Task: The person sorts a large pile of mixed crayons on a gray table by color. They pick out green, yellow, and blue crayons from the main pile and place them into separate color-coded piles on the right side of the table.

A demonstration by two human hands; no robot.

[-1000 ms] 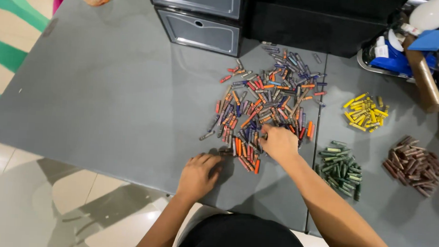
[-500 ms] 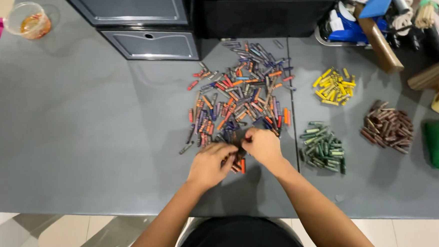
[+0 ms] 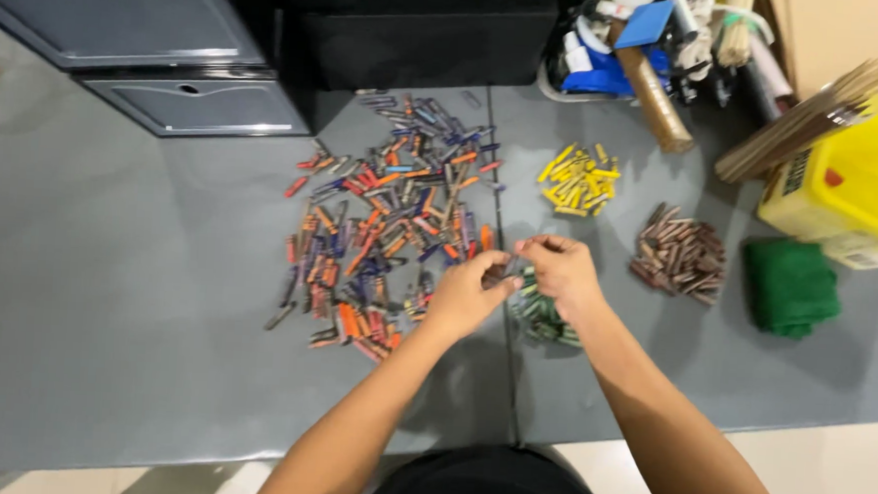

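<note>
A big mixed pile of small sticks (image 3: 390,224), orange, blue, red and dark, lies spread on the grey table (image 3: 116,300). My left hand (image 3: 466,297) and my right hand (image 3: 561,273) meet fingertip to fingertip just right of that pile. Together they pinch a small dark stick (image 3: 504,272). Under my right hand lies a heap of green sticks (image 3: 540,321), partly hidden by the hand. A yellow heap (image 3: 578,179) and a brown heap (image 3: 681,255) lie further right.
A folded green cloth (image 3: 789,285) and a yellow box (image 3: 858,189) sit at the right, with a bundle of thin wooden sticks (image 3: 811,121) leaning over the box. Grey drawer units (image 3: 168,62) stand at the back left, and a basket of clutter (image 3: 640,42) at the back.
My left hand has left the table near the pile's front edge and joined the right hand. Both hands have shifted right, from the mixed pile to above the green heap.
</note>
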